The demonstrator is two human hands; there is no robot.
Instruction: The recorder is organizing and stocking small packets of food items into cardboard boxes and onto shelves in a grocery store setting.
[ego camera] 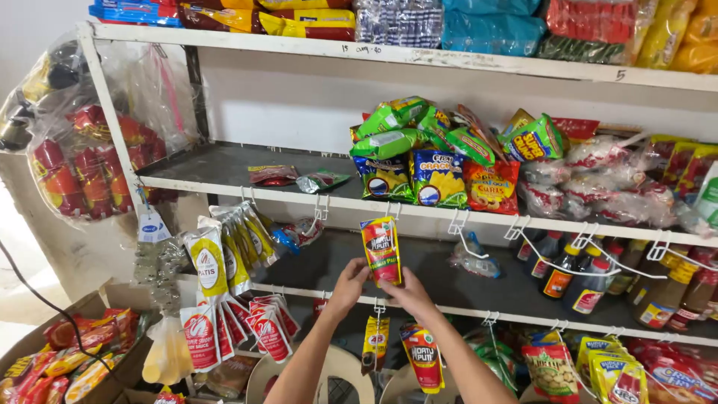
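Both my hands reach up to a red and yellow sauce pouch [381,249] that hangs from a white hook [392,210] on the middle shelf's front edge. My left hand [348,288] holds the pouch's lower left side. My right hand [406,291] grips its lower right corner. Below them, two more pouches [423,355] of the same kind hang from the lower shelf's hooks.
White metal shelves [299,196] hold snack bags [437,161], bottles of dark sauce [576,277] and hanging sachets [224,254]. Empty white hooks [516,228] line the shelf edge to the right. A cardboard box [67,352] of packets sits at the lower left.
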